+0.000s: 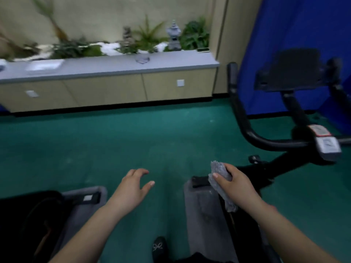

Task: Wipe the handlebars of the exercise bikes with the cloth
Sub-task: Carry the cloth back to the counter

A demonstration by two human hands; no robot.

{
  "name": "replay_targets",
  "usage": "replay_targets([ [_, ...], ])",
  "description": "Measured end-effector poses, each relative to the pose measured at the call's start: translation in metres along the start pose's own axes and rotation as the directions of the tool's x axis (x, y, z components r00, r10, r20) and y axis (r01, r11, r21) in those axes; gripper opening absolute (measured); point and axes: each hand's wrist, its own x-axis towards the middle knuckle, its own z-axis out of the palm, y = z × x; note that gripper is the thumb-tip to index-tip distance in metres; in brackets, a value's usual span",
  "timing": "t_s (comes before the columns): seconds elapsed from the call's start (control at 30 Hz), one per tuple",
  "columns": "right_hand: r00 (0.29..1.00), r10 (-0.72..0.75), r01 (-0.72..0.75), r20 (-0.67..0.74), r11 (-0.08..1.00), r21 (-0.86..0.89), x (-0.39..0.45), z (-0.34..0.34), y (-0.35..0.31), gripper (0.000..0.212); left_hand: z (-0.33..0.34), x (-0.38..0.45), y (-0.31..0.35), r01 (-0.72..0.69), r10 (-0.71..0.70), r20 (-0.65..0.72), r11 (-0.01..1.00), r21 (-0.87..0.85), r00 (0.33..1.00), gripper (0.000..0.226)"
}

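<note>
My right hand (234, 184) grips a folded grey cloth (220, 171), held low in front of me at the lower right. Above and to its right rises the black curved handlebar (236, 105) of an exercise bike, with a dark console (288, 70) at its top and a grey labelled block (327, 147) on the frame. The cloth is well below the handlebar and does not touch it. My left hand (133, 186) hovers over the green floor with fingers spread and nothing in it.
A grey padded part (201, 209) of the bike sits under my right hand, and another dark and grey machine (79, 202) stands at the lower left. A long cabinet (114, 88) with plants lines the far wall. A blue screen (284, 25) stands behind the bike. My shoe (159, 247) shows below.
</note>
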Motion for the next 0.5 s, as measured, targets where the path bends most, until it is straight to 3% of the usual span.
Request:
replay_targets([
  [0.2, 0.985, -0.114, 0.124, 0.128, 0.99, -0.069, 0.056, 0.078, -0.081, 0.04, -0.055, 0.019, -0.076, 0.149, -0.173, -0.141, 0.975, -0.163, 0.975, 0.039],
  [0.5, 0.952, -0.226, 0.25, 0.205, 0.963, -0.099, 0.134, 0.16, -0.185, 0.04, -0.138, 0.083, -0.153, 0.148, -0.213, -0.205, 0.945, -0.292, 0.955, 0.036],
])
